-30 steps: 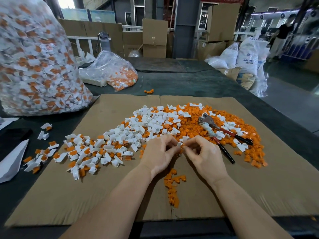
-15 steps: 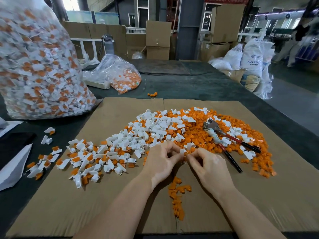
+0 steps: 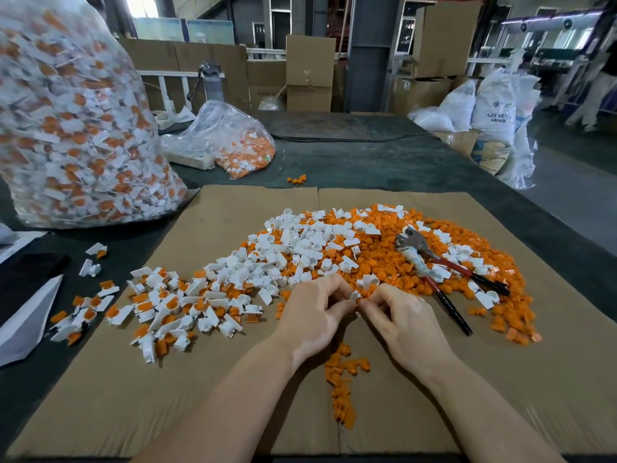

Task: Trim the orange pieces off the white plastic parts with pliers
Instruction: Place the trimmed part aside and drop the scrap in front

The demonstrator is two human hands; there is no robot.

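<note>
Here both hands [image 3: 359, 312] pinch seemingly one white part [image 3: 354, 296]; pliers [image 3: 434, 272] lie beside.

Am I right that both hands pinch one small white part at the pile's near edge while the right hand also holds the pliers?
Not quite. The head view shows the pliers lying unheld on the pile. The left hand and right hand do pinch one small white part.

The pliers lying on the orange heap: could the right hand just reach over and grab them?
Probably yes. The pliers lie uncovered on the heap, just beyond the right hand, with nothing between. But both hands are pinching a small white part, so the right would have to let go first.
</note>
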